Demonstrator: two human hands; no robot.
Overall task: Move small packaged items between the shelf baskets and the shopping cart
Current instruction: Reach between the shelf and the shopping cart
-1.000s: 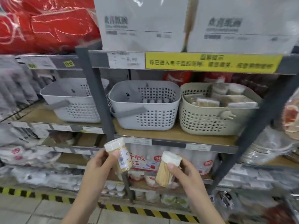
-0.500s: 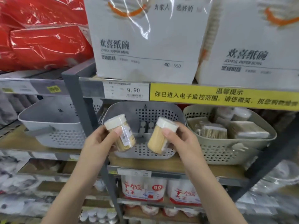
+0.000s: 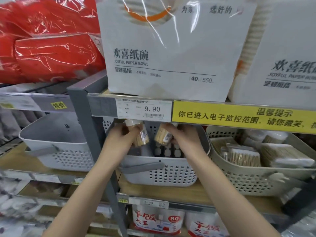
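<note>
We've got a toothpick jar (image 3: 141, 136) gripped in our left hand (image 3: 119, 140), another jar (image 3: 162, 135) in our right hand (image 3: 185, 138), both over the middle grey basket (image 3: 171, 175).

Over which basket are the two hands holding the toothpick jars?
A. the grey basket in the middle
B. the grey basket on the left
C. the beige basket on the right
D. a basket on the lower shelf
A: the left hand and the right hand each grip a toothpick jar above the open middle grey basket.
</note>
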